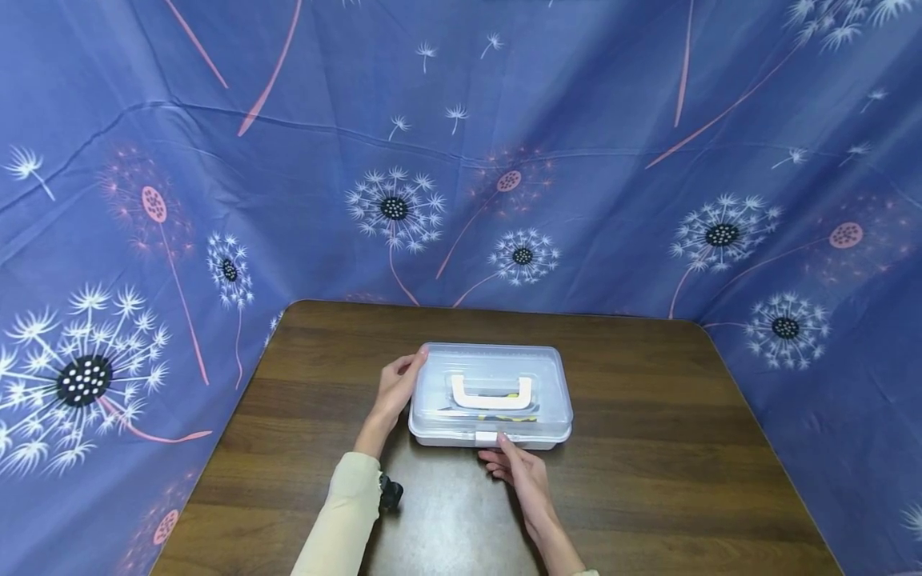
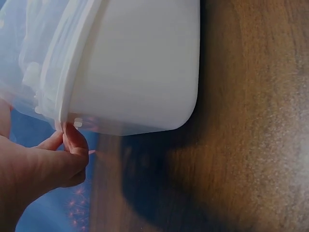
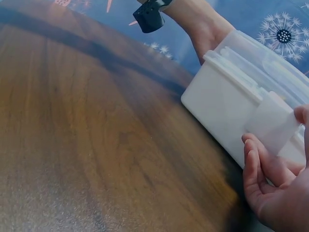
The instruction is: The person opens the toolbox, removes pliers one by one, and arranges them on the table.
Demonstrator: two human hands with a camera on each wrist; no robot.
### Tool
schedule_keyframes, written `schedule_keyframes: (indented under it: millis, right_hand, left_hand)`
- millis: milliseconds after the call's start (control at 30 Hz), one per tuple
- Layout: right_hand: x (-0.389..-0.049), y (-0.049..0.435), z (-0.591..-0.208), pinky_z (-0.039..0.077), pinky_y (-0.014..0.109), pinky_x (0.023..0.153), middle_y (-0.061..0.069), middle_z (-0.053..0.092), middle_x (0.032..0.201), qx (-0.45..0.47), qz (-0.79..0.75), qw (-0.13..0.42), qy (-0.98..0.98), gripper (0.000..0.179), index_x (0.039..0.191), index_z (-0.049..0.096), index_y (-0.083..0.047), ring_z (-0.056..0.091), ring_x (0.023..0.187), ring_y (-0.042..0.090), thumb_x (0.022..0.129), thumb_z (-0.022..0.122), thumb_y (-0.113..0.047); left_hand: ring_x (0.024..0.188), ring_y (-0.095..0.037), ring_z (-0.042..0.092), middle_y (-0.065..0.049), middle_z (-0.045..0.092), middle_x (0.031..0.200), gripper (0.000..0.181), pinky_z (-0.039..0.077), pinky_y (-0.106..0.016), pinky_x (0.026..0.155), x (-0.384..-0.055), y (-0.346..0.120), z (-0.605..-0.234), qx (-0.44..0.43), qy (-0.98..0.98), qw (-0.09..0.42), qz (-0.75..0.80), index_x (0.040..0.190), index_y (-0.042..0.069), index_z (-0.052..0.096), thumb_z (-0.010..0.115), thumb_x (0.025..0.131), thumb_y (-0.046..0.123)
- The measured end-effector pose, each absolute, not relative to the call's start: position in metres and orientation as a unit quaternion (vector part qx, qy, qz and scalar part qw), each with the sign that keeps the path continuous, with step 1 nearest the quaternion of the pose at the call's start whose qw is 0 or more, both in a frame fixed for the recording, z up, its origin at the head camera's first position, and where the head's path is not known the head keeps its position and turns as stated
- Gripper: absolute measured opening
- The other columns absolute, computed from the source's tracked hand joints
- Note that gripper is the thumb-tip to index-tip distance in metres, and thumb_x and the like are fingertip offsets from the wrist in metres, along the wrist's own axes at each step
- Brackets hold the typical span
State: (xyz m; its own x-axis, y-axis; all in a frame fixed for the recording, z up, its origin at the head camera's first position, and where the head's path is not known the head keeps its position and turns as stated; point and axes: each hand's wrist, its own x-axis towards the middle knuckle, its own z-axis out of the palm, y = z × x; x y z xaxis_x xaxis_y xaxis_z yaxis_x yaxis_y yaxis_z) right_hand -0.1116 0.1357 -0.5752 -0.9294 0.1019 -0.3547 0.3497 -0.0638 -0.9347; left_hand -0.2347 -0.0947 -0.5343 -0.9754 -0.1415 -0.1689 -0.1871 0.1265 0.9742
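Note:
A plastic storage box (image 1: 439, 416) with a translucent lid (image 1: 497, 362) and a white carrying handle (image 1: 491, 402) sits on the wooden table. Yellow and dark items show blurred through the lid, which is down. At the box's left side, my left hand (image 1: 398, 388) grips the lid's rim near the far corner; its fingertips (image 2: 76, 137) curl in at that rim in the left wrist view. My right hand (image 1: 520, 476) is at the front, where thumb and fingers pinch the white latch (image 3: 273, 123) from its top and lower edges.
The brown wooden table (image 1: 648, 448) extends around the box. Blue cloth (image 1: 461, 104) printed with dandelions hangs behind the table and along both sides. A black wrist camera (image 1: 390, 494) is strapped over the left sleeve (image 1: 338, 512).

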Motion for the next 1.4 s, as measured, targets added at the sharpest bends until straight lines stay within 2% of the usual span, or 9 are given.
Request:
schedule_keyframes:
  millis: [533, 833, 1000, 1167, 1400]
  right_hand:
    - [-0.105, 0.131, -0.573, 0.056, 0.026, 0.071, 0.017, 0.077, 0.098, 0.193, -0.710, 0.040, 0.676, 0.056, 0.112, 0.073, 0.008, 0.073, 0.079, 0.018, 0.100, 0.065, -0.047]
    - [-0.102, 0.125, -0.571, 0.055, 0.024, 0.064, 0.012, 0.078, 0.085, 0.229, -0.692, 0.022, 0.684, 0.060, 0.103, 0.078, 0.005, 0.069, 0.066, 0.012, 0.095, 0.068, -0.053]
    - [-0.101, 0.124, -0.570, 0.055, 0.024, 0.063, 0.013, 0.078, 0.083, 0.227, -0.693, 0.015, 0.684, 0.057, 0.102, 0.077, 0.007, 0.069, 0.064, 0.012, 0.097, 0.068, -0.049]
    - [-0.098, 0.124, -0.568, 0.056, 0.024, 0.064, 0.015, 0.077, 0.087, 0.220, -0.697, 0.016, 0.682, 0.051, 0.105, 0.076, 0.007, 0.071, 0.067, 0.014, 0.100, 0.067, -0.043]
    - [-0.098, 0.131, -0.571, 0.057, 0.027, 0.077, 0.016, 0.077, 0.101, 0.163, -0.722, 0.051, 0.670, 0.037, 0.116, 0.071, 0.009, 0.071, 0.084, 0.016, 0.104, 0.060, -0.024]
  left_hand:
    - [0.117, -0.031, 0.060, -0.020, 0.065, 0.128, 0.069, 0.046, -0.046, 0.104, -0.233, -0.092, -0.533, -0.107, 0.753, 0.017, 0.649, 0.133, -0.003, 0.065, 0.065, 0.096, 0.056]
    - [0.119, -0.031, 0.059, -0.021, 0.064, 0.130, 0.071, 0.046, -0.046, 0.105, -0.232, -0.094, -0.533, -0.111, 0.752, 0.022, 0.649, 0.133, -0.003, 0.065, 0.065, 0.096, 0.058]
    - [0.118, -0.031, 0.059, -0.020, 0.064, 0.129, 0.070, 0.046, -0.046, 0.104, -0.233, -0.095, -0.534, -0.113, 0.753, 0.024, 0.648, 0.133, -0.002, 0.065, 0.065, 0.096, 0.058]
    - [0.119, -0.031, 0.058, -0.020, 0.064, 0.130, 0.069, 0.046, -0.046, 0.105, -0.233, -0.095, -0.536, -0.113, 0.752, 0.026, 0.649, 0.133, -0.002, 0.065, 0.065, 0.096, 0.057]
    - [0.119, -0.031, 0.058, -0.020, 0.063, 0.130, 0.068, 0.045, -0.045, 0.105, -0.232, -0.096, -0.535, -0.114, 0.744, 0.022, 0.658, 0.133, -0.002, 0.065, 0.066, 0.096, 0.056]
